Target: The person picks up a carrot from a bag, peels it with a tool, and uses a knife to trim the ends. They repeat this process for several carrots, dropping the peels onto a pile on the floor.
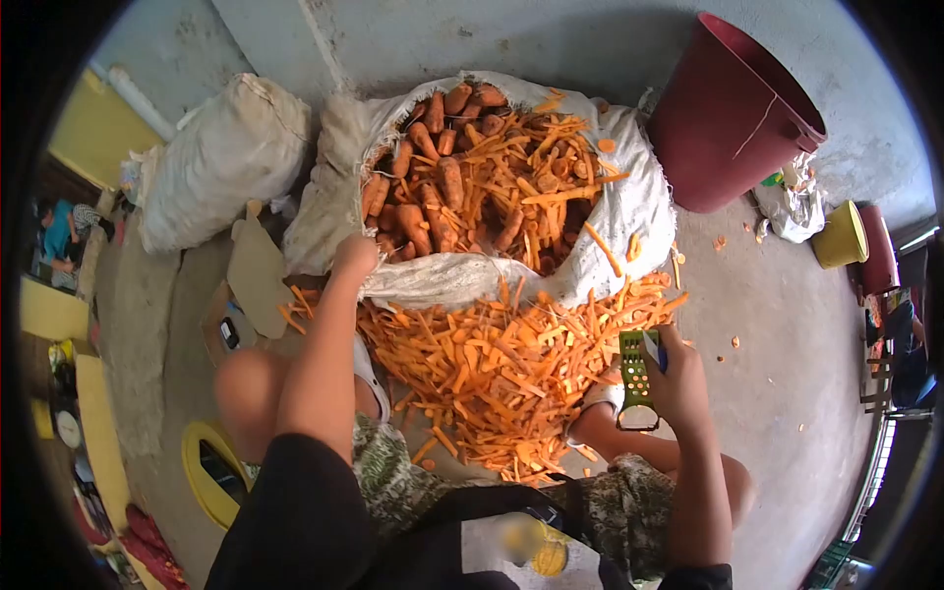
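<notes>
Carrot strips (501, 379) are lying in a broad heap on the floor (787, 413) between your hands, spreading back toward you between your feet. Your right hand (680, 379) is holding a green grater (634, 379) at the heap's right side; a blue-and-white piece (661, 352) is showing beside its top, too small to identify. Your left hand (356, 256) is gripping the near left edge of an open white sack (447, 278). Beyond both hands, the sack is holding whole carrots (433, 202) and more strips. Farther out, a bulging white bag (231, 162) is standing beyond your left hand, and a dark-red bucket (737, 118) beyond your right.
</notes>
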`<act>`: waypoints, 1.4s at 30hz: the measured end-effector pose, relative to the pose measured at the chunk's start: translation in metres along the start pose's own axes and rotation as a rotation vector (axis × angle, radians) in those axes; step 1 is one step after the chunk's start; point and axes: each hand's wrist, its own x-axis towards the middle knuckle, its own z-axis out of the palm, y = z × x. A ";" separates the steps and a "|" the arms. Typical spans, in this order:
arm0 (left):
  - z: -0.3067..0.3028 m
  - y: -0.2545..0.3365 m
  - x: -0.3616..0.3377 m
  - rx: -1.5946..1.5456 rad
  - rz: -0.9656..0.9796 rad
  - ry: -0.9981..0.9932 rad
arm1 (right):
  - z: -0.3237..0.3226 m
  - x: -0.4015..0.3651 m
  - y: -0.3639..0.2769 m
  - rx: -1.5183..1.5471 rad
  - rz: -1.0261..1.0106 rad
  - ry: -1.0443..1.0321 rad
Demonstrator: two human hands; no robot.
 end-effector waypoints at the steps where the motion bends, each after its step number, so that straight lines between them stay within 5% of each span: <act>1: -0.004 0.010 -0.030 -0.004 -0.005 -0.004 | -0.005 -0.002 -0.002 -0.005 -0.002 -0.004; 3: -0.015 0.026 -0.088 0.080 0.208 -0.163 | -0.010 -0.008 -0.006 0.016 -0.010 0.044; 7: 0.003 0.046 -0.122 0.191 0.231 -0.352 | -0.010 -0.002 -0.009 0.037 0.033 -0.035; 13: 0.015 0.031 -0.077 0.196 0.211 -0.331 | 0.009 0.010 -0.016 0.010 0.009 -0.034; 15: 0.004 0.016 -0.052 0.195 0.071 -0.374 | 0.014 0.010 -0.010 -0.027 -0.012 -0.020; 17: 0.024 -0.039 0.002 -0.069 -0.039 -0.147 | 0.017 0.011 -0.008 -0.043 0.029 -0.023; 19: 0.034 -0.087 0.043 -0.409 -0.137 -0.160 | 0.020 0.013 -0.007 -0.050 0.035 -0.026; 23: 0.052 -0.137 0.096 -0.286 -0.307 -0.057 | 0.027 0.018 -0.006 -0.082 0.048 -0.045; 29: 0.035 -0.114 0.081 0.099 -0.284 -0.034 | 0.037 0.030 -0.013 -0.126 0.080 -0.052; 35: 0.038 -0.072 0.079 0.184 -0.081 0.288 | 0.046 0.039 -0.010 -0.130 0.091 -0.076; 38: 0.036 -0.059 0.091 0.037 -0.171 0.315 | 0.049 0.042 -0.013 -0.148 0.105 -0.094; 40: 0.058 -0.085 0.126 -0.197 -0.227 0.092 | 0.052 0.042 -0.012 -0.149 0.084 -0.083; 42: 0.115 -0.149 0.201 -0.347 -0.333 0.121 | 0.053 0.043 -0.013 -0.153 0.066 -0.068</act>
